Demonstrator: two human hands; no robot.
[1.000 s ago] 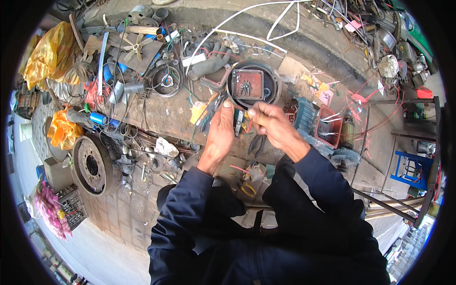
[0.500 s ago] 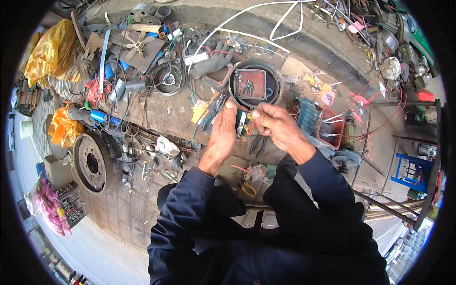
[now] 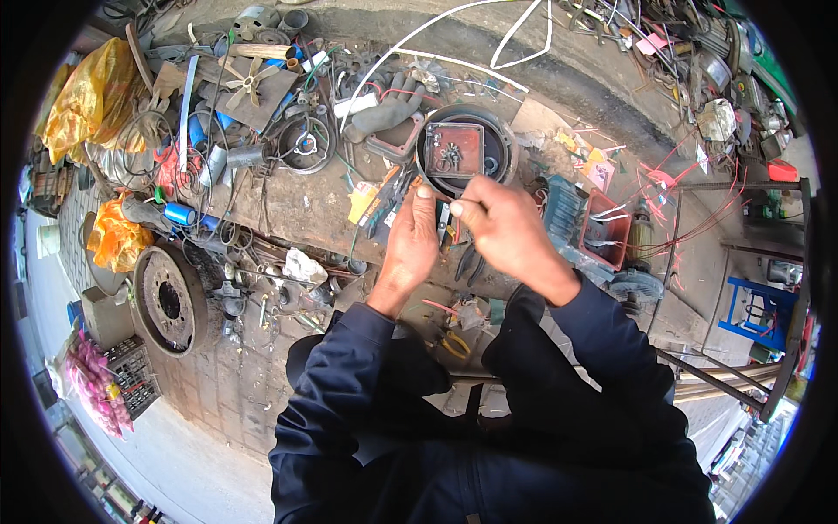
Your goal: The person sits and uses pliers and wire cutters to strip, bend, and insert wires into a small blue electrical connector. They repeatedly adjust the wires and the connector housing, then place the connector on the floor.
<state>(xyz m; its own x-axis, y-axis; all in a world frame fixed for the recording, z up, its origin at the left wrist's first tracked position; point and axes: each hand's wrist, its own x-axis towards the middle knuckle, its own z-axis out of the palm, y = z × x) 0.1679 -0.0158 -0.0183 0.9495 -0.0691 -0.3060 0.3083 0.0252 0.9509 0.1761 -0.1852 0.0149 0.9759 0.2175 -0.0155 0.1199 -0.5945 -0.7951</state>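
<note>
My left hand is closed round a small dark block, its thumb lying along the near side. Most of the block is hidden by my fingers. Close against it on the right, my right hand is curled with thumb pressed to forefinger; what it pinches cannot be made out. Just beyond both hands stands a round grey metal housing. A square red tray with small metal pieces rests in its mouth. Dark-handled pliers lie below my right hand.
Yellow-handled pliers lie on the ground between my legs. Tools and a yellow piece sit left of my hands, near a grey glove. A teal finned motor casing and red box stand right. A wheel rim lies left.
My right hand has turned over, its back now facing up, and has shifted slightly up and left. It covers more of the block. My left hand keeps its hold.
</note>
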